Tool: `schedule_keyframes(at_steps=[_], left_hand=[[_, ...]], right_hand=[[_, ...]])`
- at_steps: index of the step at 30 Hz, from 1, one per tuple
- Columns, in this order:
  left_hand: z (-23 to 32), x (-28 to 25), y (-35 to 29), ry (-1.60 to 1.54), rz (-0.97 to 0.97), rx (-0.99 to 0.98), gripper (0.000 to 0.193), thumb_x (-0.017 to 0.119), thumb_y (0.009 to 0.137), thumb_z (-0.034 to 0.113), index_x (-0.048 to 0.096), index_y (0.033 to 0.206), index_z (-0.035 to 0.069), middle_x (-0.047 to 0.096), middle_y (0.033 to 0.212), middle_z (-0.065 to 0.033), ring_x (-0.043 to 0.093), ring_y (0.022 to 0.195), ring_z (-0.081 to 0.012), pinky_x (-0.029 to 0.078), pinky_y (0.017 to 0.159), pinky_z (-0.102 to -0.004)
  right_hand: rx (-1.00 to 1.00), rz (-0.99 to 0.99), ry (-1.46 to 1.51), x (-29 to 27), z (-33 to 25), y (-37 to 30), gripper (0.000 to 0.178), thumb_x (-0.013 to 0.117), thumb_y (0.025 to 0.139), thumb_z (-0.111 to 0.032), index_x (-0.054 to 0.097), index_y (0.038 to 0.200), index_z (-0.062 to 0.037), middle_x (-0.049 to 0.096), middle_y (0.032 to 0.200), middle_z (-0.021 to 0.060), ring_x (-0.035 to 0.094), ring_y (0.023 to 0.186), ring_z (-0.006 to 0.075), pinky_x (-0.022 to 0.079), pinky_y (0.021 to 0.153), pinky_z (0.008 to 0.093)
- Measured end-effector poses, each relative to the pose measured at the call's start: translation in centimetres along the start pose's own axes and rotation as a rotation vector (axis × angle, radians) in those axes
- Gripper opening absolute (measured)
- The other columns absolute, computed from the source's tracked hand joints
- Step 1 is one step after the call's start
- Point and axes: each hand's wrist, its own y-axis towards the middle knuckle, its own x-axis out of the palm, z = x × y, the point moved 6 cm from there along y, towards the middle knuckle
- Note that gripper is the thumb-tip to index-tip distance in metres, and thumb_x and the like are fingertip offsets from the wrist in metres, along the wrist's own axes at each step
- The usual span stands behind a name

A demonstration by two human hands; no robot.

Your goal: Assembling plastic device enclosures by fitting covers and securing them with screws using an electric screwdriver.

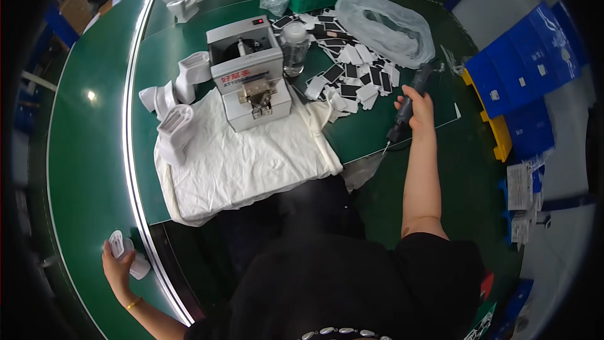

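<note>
My right hand [420,108] is wrapped round a dark electric screwdriver [403,113], its bit tilted down over the table's right front edge. At the lower left, my left hand [117,271] has its fingers closed round a white moulded plastic part [129,253] on the green belt, beyond the light strip. Similar curved, hollow white plastic parts [176,129] stand at the left of a white cloth [251,170]. Behind the cloth is a light grey screw feeder [246,72] with a red light and a metal front.
Right of the feeder stands a clear bottle [295,50]. Black and white flat pieces [352,82] lie heaped beside a clear plastic bag [390,28]. A green bin [308,0] holds more. Blue bins [522,63] flank the right; more white parts [182,6] stand far left.
</note>
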Motion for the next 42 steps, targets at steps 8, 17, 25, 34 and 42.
schedule_keyframes(at_steps=[8,17,25,34,42], left_hand=[[3.2,2.6,1.2,-0.748,0.055,0.081,0.083,0.084,0.075,0.011,0.038,0.144,0.003,0.057,0.121,-0.0153,0.056,0.105,-0.0229,0.047,0.094,-0.0334],[23.3,-3.0,-6.0,-1.156,0.125,0.421,0.103,0.082,0.068,0.003,0.026,0.154,0.011,0.046,0.137,-0.014,0.049,0.122,-0.0266,0.039,0.107,-0.0394],[38.0,2.6,-11.3,-1.368,-0.119,0.706,0.133,0.097,0.054,0.013,0.01,0.154,0.007,0.04,0.146,-0.0187,0.046,0.131,-0.0296,0.038,0.111,-0.0413],[41.5,3.6,-12.5,-1.267,-0.092,0.908,0.137,0.096,0.055,0.011,0.002,0.155,0.011,0.035,0.15,-0.0221,0.045,0.132,-0.0307,0.042,0.108,-0.0426],[41.5,4.0,-12.4,-1.297,-0.071,0.995,0.14,0.096,0.056,0.022,-0.003,0.155,0.011,0.038,0.147,-0.0261,0.049,0.129,-0.0338,0.045,0.105,-0.0459]], right_hand=[[-0.28,0.122,-0.364,-0.4,1.4,5.7,0.03,0.072,0.075,-0.017,0.066,0.096,0.0035,0.066,0.086,0.0091,0.062,0.077,0.0198,0.048,0.068,0.0338],[-0.402,0.139,-0.664,-0.8,1.2,7.5,0.056,0.073,0.08,-0.04,0.066,0.114,0.0034,0.067,0.11,0.0207,0.065,0.096,0.0316,0.05,0.086,0.039],[-0.98,0.079,-1.097,5.5,-3.7,-5.6,0.026,0.077,0.08,-0.033,0.075,0.088,-0.009,0.071,0.093,0.0066,0.059,0.098,0.0287,0.044,0.088,0.041],[-0.715,0.044,-1.435,10.3,-0.7,-6.5,0.071,0.081,0.068,-0.057,0.066,0.114,-0.0059,0.07,0.098,0.0091,0.06,0.098,0.0295,0.046,0.087,0.0414],[-0.731,-0.198,-0.862,10.8,-0.9,-7.6,0.039,0.078,0.083,-0.019,0.067,0.117,-0.0041,0.059,0.082,0.0028,0.056,0.073,0.0112,0.047,0.069,0.0257]])
